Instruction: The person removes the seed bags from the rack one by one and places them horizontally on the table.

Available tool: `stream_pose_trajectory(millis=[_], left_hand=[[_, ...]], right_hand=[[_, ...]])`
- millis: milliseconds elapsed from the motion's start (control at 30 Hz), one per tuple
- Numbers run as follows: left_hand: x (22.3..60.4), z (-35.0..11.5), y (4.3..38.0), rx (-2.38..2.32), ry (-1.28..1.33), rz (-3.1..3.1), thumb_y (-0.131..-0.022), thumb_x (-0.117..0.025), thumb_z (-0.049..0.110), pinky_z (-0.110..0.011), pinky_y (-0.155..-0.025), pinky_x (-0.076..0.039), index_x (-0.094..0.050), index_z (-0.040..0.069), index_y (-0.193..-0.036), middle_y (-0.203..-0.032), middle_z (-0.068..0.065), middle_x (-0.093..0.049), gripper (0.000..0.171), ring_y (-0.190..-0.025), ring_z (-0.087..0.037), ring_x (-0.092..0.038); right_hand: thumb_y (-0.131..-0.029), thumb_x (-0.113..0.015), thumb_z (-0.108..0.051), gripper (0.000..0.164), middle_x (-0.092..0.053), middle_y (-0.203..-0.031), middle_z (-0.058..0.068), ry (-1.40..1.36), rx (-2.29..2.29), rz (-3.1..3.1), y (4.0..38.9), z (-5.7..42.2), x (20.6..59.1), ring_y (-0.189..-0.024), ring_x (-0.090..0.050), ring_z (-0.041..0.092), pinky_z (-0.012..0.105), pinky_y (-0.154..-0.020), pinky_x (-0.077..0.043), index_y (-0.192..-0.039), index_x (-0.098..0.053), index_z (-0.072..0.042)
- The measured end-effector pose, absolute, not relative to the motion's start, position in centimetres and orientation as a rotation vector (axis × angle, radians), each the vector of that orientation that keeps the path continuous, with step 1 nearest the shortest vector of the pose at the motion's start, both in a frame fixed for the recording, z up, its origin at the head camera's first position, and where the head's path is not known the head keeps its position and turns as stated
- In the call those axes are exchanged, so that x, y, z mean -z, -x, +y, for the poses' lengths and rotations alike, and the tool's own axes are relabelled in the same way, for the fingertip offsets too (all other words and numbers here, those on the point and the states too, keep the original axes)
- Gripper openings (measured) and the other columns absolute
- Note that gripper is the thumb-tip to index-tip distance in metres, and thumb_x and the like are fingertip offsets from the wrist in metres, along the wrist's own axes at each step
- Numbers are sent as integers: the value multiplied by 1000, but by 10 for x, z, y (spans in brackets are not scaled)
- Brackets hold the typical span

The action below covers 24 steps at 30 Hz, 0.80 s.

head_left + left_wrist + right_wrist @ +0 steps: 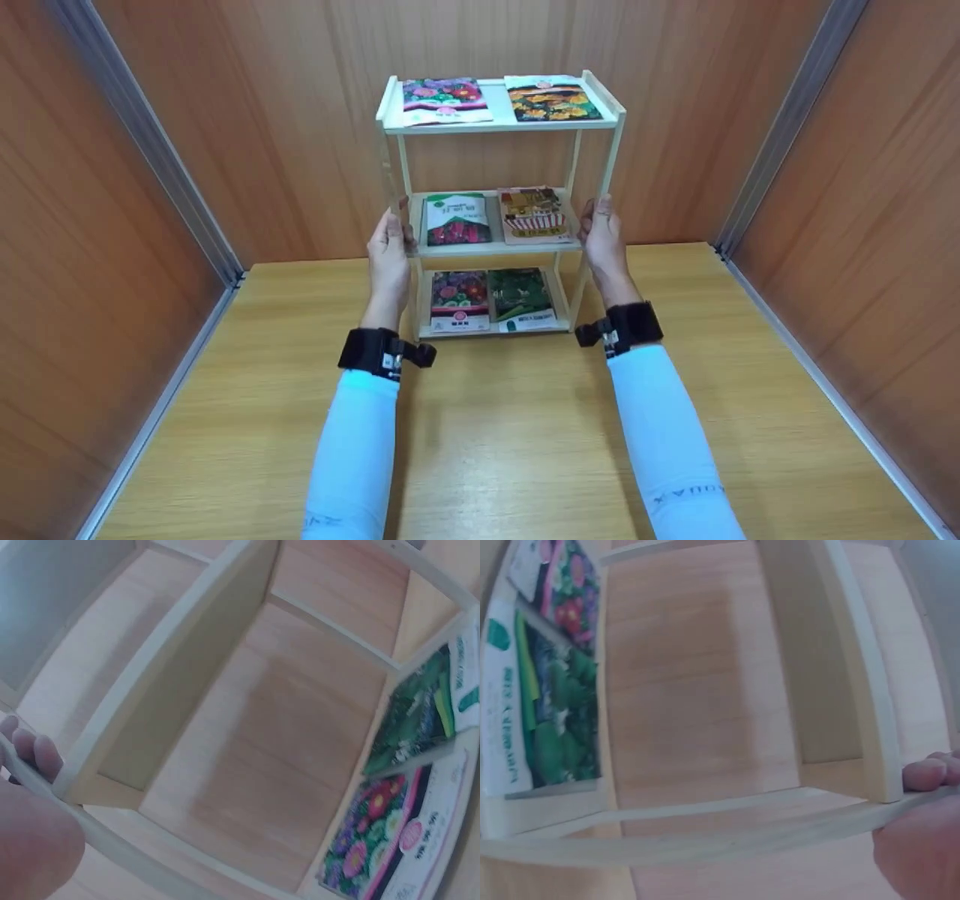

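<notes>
Where glossy, table (487, 442) before rack (495, 250), between walls (97, 187)

Cannot see all of the left hand (388, 259) or right hand (606, 244) at the side edges of the rack (501, 127) in the head view, nor the sleeves (671, 435) past its bottom, nor read the small print on the packets (457, 221). In the wrist views, cannot see either hand whole, cut off and blurred, nor the packets on the middle shelf (495, 250), hidden by its underside.
</notes>
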State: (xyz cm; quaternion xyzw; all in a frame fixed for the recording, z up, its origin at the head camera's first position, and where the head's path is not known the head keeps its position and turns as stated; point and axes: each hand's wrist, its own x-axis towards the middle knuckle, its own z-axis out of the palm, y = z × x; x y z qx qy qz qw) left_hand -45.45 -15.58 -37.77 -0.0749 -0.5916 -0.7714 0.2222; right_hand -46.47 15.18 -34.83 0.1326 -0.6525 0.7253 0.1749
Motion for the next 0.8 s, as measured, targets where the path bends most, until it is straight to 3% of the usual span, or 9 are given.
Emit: stream_pose_trajectory(millis=[133,333,533,800], left_hand=[[380,-153,448,2133,212,-1615,-97,-38,43,-30,-73,-34,-55,19,-133,-82,-4,-40,46,-79,-21,-41],[375,-153,440,2165,217,-1616,-99,-38,38,-32,-72,-32,-54,17,-134,-83,-9,-40,44,-79,-24,-41],[367,-153,438,2162,260,-1613,-101,-36,32,-34,-74,-34,-54,18,-133,-83,-11,-40,39,-79,-26,-40],[379,-154,457,2114,224,-1630,-98,-37,41,-30,-73,-37,-56,24,-131,-84,-8,-42,41,-78,-21,-42]], right_hand=[[-103,-17,-40,48,-29,-61,-2,-346,-2045,-1860,460,153,353,-53,-27,13,25,-51,-24,-81,-39,-3],[-103,-16,-39,51,-31,-63,-1,-324,-2007,-1894,451,154,348,-55,-29,16,25,-53,-25,-88,-39,4],[-101,-17,-44,50,-31,-61,-2,-328,-2030,-1858,469,156,356,-54,-28,16,25,-52,-24,-86,-41,-2],[-99,-19,-52,54,-29,-61,-1,-345,-1990,-1868,486,156,365,-53,-29,17,25,-52,-25,-84,-41,-5]])
